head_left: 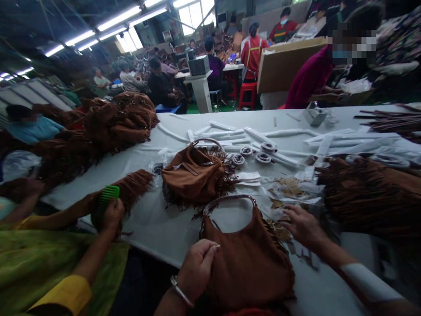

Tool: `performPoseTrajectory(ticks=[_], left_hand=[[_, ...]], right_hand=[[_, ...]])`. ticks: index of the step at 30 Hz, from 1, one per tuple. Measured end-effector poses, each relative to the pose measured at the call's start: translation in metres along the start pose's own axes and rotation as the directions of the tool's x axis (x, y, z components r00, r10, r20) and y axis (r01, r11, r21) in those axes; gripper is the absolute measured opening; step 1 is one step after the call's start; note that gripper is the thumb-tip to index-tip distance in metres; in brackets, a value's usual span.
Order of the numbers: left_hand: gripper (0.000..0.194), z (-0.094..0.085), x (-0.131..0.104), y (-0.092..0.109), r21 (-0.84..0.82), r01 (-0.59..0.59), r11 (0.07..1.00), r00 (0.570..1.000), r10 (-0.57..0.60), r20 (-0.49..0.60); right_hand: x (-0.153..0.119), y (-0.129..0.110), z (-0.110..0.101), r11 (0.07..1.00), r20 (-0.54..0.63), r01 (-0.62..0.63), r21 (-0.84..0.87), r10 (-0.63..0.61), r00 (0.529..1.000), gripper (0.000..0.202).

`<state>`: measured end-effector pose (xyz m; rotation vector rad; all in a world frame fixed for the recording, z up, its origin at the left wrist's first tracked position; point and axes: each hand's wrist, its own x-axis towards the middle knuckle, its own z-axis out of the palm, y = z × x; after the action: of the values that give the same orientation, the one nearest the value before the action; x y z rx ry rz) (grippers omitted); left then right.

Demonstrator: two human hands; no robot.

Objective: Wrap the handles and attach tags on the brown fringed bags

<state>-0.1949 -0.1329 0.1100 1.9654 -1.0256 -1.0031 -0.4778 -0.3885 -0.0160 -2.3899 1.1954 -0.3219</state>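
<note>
A brown suede fringed handbag [245, 259] lies flat on the table before me, its handle pointing away. My left hand [198, 267], with a silver bracelet at the wrist, is over the bag's left side. Its thumb and forefinger are pinched together, with a small pale spot at the tips that I cannot make out. My right hand [305, 227] is off the bag's right edge, fingers stretched out and apart, at a pile of brown tags and clear plastic [289, 188]. Whether its fingertips touch the pile I cannot tell.
Another brown fringed handbag [194, 175] stands further back on the white table [144, 232]. Beyond are wrapped white strips [279, 131] and coiled straps [263, 157]. Brown bags are heaped right [371, 193] and left [115, 118]. At left, a co-worker's hand [113, 213] holds a green comb [110, 192] by fringe.
</note>
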Motion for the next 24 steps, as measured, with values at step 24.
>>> performPoseTrajectory(ticks=[24], left_hand=[[0.024,-0.025,0.100,-0.149,-0.085,0.101,0.991,0.983,-0.113,-0.145]], right_hand=[[0.077,-0.223,0.153,0.873,0.394,0.032,0.486,-0.252,0.884,0.020]])
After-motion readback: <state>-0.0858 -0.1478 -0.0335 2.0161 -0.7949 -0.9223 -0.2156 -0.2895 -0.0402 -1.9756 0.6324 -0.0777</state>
